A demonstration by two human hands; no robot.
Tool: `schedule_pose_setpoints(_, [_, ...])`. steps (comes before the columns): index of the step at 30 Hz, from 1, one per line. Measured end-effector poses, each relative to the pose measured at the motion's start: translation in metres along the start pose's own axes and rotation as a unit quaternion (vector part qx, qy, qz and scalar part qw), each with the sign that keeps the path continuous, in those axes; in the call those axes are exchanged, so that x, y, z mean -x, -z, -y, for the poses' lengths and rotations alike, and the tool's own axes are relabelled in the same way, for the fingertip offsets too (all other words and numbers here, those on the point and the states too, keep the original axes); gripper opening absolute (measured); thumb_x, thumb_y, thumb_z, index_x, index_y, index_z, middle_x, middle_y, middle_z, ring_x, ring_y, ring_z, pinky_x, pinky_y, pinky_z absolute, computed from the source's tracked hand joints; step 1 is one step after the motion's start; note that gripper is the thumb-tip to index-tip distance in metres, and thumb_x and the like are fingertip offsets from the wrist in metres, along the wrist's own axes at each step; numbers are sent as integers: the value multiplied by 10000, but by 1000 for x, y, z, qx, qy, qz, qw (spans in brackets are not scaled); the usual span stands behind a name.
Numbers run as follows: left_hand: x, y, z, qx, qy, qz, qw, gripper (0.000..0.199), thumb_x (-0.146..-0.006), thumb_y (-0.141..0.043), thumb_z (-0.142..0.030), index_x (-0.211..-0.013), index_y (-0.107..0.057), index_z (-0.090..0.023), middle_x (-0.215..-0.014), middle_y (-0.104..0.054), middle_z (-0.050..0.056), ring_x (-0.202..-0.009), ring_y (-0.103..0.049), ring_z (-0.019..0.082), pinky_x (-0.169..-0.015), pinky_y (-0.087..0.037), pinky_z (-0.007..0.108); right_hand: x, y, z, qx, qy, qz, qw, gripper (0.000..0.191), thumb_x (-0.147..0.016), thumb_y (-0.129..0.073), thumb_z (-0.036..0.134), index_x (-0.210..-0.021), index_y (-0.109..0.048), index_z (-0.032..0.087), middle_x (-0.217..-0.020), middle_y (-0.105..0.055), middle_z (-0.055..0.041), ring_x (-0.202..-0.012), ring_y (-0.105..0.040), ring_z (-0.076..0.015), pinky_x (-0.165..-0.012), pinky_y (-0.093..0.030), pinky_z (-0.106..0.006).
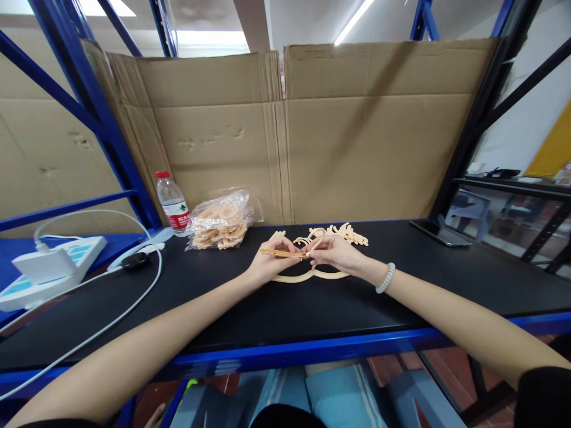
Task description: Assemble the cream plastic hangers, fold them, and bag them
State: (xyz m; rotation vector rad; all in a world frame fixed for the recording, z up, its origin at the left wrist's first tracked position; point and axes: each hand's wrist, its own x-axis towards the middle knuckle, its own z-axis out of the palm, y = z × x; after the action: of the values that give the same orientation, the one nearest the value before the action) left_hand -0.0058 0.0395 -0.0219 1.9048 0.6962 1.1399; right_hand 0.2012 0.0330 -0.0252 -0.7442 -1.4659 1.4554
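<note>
Work with the fingertips seems to be in hand, with a thin strip and a small curved piece held close together, to the right of the water bottle. The strip is pinched by the left hand, nearly closed, with the thumb and fingers pressed on it. The curved piece is held by the right hand, also nearly closed, in a light pinch. Whether the two parts touch cannot be told. A soft, steady grip seems to be called for by any next move, as thin parts like these could be snapped or dropped.

Two hands, one strip and one curved piece are counted. One wavy piece is seen under the hands, right of the bottle and nearer the body. One leafy cluster is seen farther right of the bottle, partly hidden; its parts cannot be counted.

One clear bag is set just beside the bottle, on its right; the pieces inside cannot be counted. One phone is laid far to the bottle's right, and one power strip to its left.
</note>
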Motion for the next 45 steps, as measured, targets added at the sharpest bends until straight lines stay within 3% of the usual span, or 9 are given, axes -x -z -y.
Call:
schedule_pose_setpoints(9, [5,-2,2,-12,-19,22,1000,239,-698,-766,-300,-777,-589,-160,-828,-676,46,-797,-679,200,-740,-537,322,1,0,0,-14,-20,27,999,249,-608,-840,263,-742,-669,142,-835,-704,-50,-784,-680,-156,-743,-564,-280])
schedule_pose_setpoints(17, [7,-2,10,42,-36,47,997,227,-711,-762,-280,-756,-575,-159,-936,-679,74,-915,-676,225,-853,-528,398,0,1,-4,-2,-16,21,1000,255,-619,-835,280,-741,-657,145,-763,-688,-30,-703,-667,-130,-717,-564,-272])
schedule_pose_setpoints(30, [9,-6,2,34,-25,38,998,233,-703,-762,-286,-720,-567,-159,-897,-666,63,-905,-680,240,-827,-535,413,1,-7,-7,82,72,-21,994,208,-619,-791,268,-710,-640,157,-744,-676,-24,-670,-655,-144,-715,-544,-319])
schedule_pose_setpoints(45, [9,-11,-8,19,-15,15,1000,291,-691,-768,-297,-654,-507,-175,-854,-699,53,-843,-687,225,-787,-540,393,2,-13,-10,70,95,-48,992,210,-610,-780,238,-665,-587,176,-743,-664,-6,-677,-653,-149,-713,-555,-331])
